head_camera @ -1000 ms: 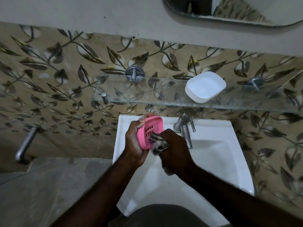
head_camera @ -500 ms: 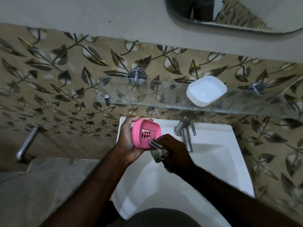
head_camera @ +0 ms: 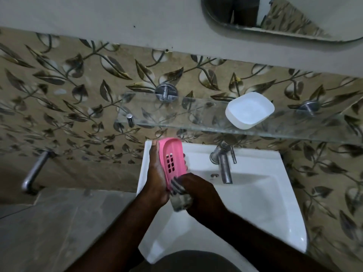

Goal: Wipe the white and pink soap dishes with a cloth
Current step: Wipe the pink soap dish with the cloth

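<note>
1. The left hand (head_camera: 157,177) is curled round the pink dish (head_camera: 171,157), thumb along one long edge and fingertips showing on the other. It holds the dish on end above the back left corner of the sink (head_camera: 255,203).
2. The right hand (head_camera: 202,191) is closed round a bunched grey cloth (head_camera: 179,199) and presses it against the dish's lower end, just below the drain slots.
3. The step in hand looks to be wiping the pink dish. Its slotted face is turned toward the cloth, which suits the job.
4. To do it well, the person would likely draw the cloth along the whole length of the dish, lower end to top, rather than rub one spot.
5. The slots and the rim's inner corners probably trap residue, so a fold of cloth pushed in with a fingertip would serve better than the flat wad.
6. The left grip covers both long edges. Shifting it or turning the dish would expose those parts and the back.
7. Holding the dish over the sink, clear of the tap (head_camera: 225,165), means a slip would land in the bowl.
8. The white dish (head_camera: 249,110) sits on the glass shelf (head_camera: 176,116) above the tap, well apart from both hands. Whether it has been wiped cannot be told.
</note>
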The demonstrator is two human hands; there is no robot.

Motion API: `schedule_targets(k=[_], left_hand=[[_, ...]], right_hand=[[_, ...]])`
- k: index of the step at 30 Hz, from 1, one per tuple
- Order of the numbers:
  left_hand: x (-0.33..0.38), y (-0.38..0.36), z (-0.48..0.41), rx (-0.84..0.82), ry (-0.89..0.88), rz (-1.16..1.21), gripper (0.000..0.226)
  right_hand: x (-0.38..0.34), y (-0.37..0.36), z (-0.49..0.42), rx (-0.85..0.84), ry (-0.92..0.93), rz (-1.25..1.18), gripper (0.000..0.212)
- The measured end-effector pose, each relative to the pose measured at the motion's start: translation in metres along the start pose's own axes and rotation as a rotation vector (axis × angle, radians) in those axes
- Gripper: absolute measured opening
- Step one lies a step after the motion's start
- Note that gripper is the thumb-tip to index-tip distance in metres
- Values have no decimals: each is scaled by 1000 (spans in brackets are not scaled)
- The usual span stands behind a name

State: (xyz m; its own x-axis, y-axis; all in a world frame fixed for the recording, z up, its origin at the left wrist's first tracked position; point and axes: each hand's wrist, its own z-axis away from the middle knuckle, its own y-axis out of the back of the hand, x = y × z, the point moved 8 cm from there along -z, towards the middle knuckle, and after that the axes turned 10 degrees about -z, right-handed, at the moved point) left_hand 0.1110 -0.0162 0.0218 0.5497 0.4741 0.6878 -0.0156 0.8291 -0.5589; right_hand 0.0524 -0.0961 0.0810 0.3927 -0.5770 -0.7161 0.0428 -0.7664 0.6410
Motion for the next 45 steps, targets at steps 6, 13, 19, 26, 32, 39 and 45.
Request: schedule_targets(k=[6, 13, 19, 26, 32, 39, 45], left_hand=[[-6, -1, 4, -76, 143, -48, 79], [10, -11, 2, -4, 14, 84, 75], [3, -4, 0, -24, 137, -3, 75], [1, 0, -5, 102, -3, 81, 67], [-4, 16, -3, -30, 165, -12, 69], [-2, 19, -9, 6, 157, 40, 74], [-13, 22, -13, -38, 144, 6, 59]], right_hand=[[5, 8, 2, -96, 69, 179, 17], [-10, 5, -12, 92, -237, -168, 13], [7, 9, -10, -195, 53, 213, 27], [2, -2, -10, 51, -430, -261, 19], [-1, -9, -8, -225, 78, 104, 28], [11, -13, -11, 49, -277, -155, 5], [1, -10, 1, -98, 119, 73, 24]])
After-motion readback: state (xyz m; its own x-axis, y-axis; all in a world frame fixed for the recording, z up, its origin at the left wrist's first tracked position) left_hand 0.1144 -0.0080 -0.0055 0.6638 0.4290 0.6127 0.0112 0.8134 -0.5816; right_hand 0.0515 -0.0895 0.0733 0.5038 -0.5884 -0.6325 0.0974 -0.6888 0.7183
